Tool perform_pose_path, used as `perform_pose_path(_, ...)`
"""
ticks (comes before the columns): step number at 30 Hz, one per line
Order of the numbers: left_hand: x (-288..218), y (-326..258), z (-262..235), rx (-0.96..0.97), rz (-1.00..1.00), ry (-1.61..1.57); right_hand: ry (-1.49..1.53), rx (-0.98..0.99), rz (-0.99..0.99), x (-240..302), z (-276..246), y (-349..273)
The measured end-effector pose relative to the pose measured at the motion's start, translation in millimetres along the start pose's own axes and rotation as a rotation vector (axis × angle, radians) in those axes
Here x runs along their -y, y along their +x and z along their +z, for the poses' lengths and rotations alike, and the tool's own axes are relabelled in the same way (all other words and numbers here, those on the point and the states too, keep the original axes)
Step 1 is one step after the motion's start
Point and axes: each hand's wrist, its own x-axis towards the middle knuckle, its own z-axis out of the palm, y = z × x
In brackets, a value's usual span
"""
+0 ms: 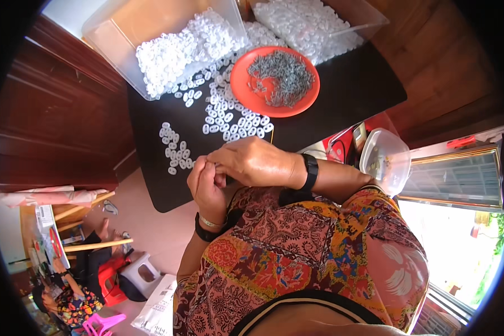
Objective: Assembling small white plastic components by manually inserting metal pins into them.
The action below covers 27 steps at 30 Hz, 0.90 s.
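Observation:
My left hand (pixel 207 189) and my right hand (pixel 256 161) meet over the near edge of the black table (pixel 350 92). Fingers of both are pinched together at the tips, and whatever lies between them is too small or hidden to make out. Just left of my hands is a loose group of small white oval plastic pieces (pixel 176 150) with holes. Beyond my right hand, more of these white oval pieces (pixel 229 119) lie spread on the table. An orange-red plate (pixel 242 101) behind them holds a heap of small grey metal pieces (pixel 288 75), perhaps screws.
A clear plastic bin (pixel 115 53) tipped toward me spills white pieces at the back left. Another clear bin (pixel 369 25) of them stands at the back right. A translucent tub (pixel 383 159) is by my right elbow. Another person (pixel 75 299) sits at the lower left, near stools (pixel 137 274).

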Motion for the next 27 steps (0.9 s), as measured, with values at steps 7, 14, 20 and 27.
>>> perform_pose_path(7, 2, -4, -4, -0.016, 0.062, -0.094, -0.059, -0.004, -0.117, 4, 5, 8)
perform_pose_path(14, -3, -4, -14, 0.037, 0.061, -0.031, 0.064, -0.012, -0.027, 11, 5, 13)
perform_pose_path(20, -16, -5, -14, 0.019, 0.001, -0.004, 0.358, -0.022, 0.214, 17, 7, 11)
perform_pose_path(27, -14, -6, -9, -0.033, -0.037, -0.006, 0.312, -0.099, 0.139, 8, 10, 4)
